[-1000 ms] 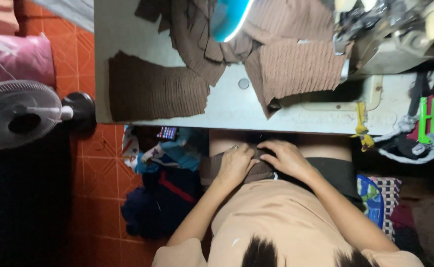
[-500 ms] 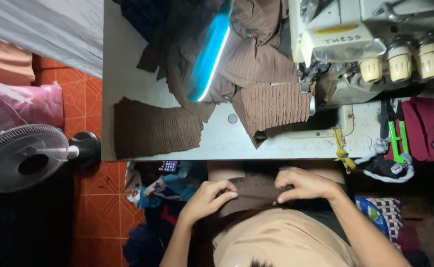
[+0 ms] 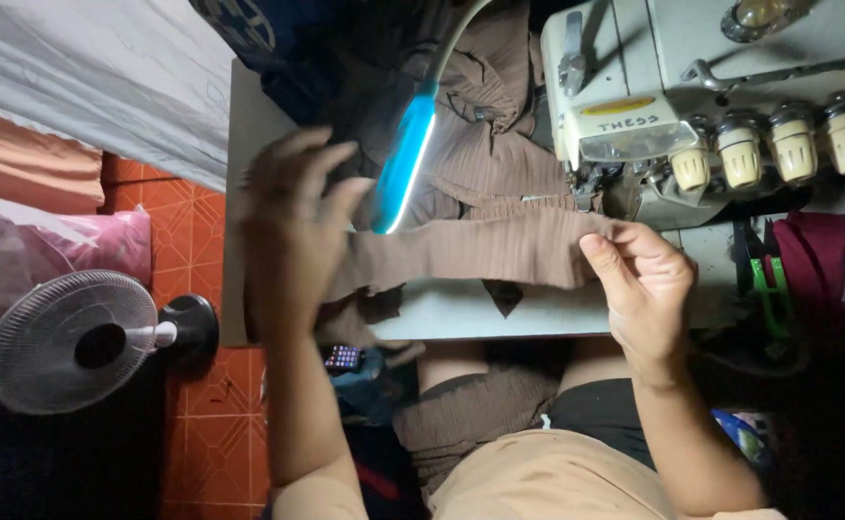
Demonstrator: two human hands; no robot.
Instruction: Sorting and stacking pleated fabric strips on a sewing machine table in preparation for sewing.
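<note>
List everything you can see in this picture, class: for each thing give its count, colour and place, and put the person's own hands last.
fabric strip: one, brown ribbed, stretched between both hands over the table edge
fabric pile: several pieces, brown, on the table behind the strip
sewing machine: one, pale grey-green, upper right
lamp: one, glowing blue, over the pile
table: one, white, centre
fan: one, grey with black base, floor at left
floor tiles: orange, lower left
left hand: blurred, on the strip's left end
right hand: pinching the strip's right end
</note>
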